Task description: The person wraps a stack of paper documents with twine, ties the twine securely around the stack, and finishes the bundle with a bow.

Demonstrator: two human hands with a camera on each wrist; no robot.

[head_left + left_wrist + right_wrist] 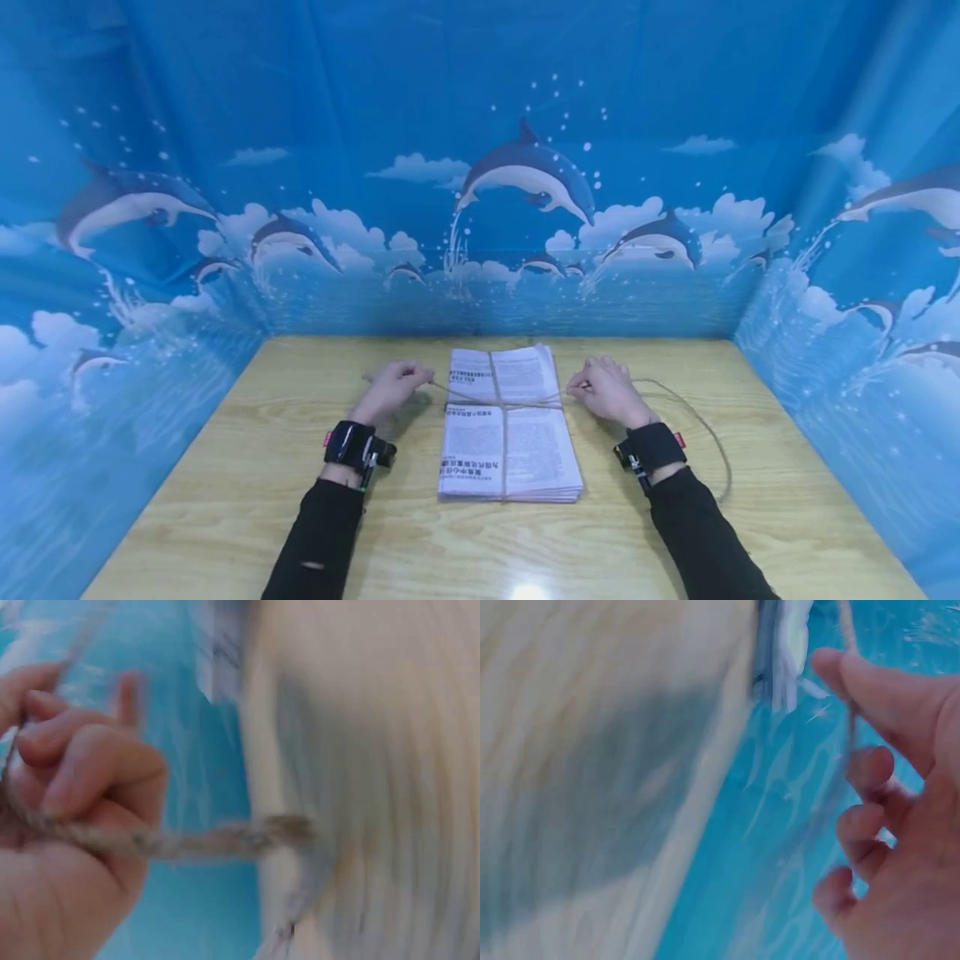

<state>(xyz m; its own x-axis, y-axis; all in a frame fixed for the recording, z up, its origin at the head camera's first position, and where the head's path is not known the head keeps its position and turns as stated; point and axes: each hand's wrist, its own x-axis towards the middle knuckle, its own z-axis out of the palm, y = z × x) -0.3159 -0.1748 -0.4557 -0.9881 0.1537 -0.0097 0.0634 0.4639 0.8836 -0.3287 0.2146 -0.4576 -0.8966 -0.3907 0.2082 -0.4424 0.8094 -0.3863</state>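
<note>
A stack of folded newspapers (pixel 468 446) lies flat on the table, with a thin twine (pixel 505 454) running lengthwise over it and crossing near its upper middle. Left of the stack, my left hand (pixel 390 390) grips one end of the twine; in the left wrist view the twine (pixel 187 844) passes through the curled fingers. Just off the stack's right edge, my right hand (pixel 607 390) pinches the other end between thumb and forefinger, its other fingers loosely bent in the right wrist view. Both strands stretch from the crossing out to the hands.
A loose tail of twine (pixel 708 429) curves over the table (pixel 420 550) to the right of my right hand. Blue curtains (pixel 375 100) printed with dolphins stand along the table's back and both sides. Each wrist wears a black strap with a camera.
</note>
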